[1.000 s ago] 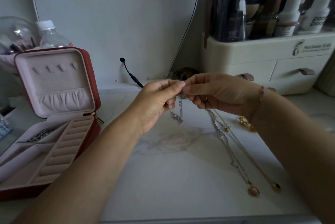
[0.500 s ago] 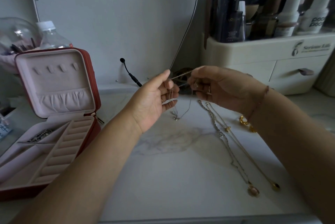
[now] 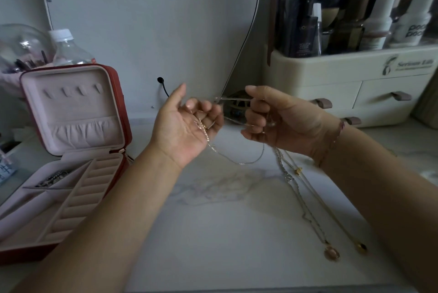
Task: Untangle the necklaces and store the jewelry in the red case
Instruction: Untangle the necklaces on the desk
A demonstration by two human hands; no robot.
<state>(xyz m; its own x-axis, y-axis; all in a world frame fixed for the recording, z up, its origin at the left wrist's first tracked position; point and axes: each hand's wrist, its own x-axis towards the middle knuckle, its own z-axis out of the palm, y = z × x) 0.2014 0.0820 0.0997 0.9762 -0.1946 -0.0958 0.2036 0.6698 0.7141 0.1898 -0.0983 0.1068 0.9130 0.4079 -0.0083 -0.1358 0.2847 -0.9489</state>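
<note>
**Fine chain to be eased apart, not pulled**

Storage in the red case (image 3: 118, 112), which lies open at the left of the counter (image 3: 213, 233), is judged premature, since the tangle is not yet cleared. The step is best done with light tension. The strands should be spread sideways and the slack loop fed through, so that no knot is tightened.

The left hand (image 3: 182, 126) is turned palm up. Its grip is partly closed, with the fingers curled round a fine chain (image 3: 244, 162) that crosses the palm and the thumb left free. Taut strands are stretched across to the right hand (image 3: 279, 122), whose grip is clenched on the same chain by curled fingers. A loop sags between the hands, just above the counter.

Two pendant necklaces (image 3: 308, 212) are laid on the counter below the right hand. Whether their upper ends are held cannot be told.
</note>
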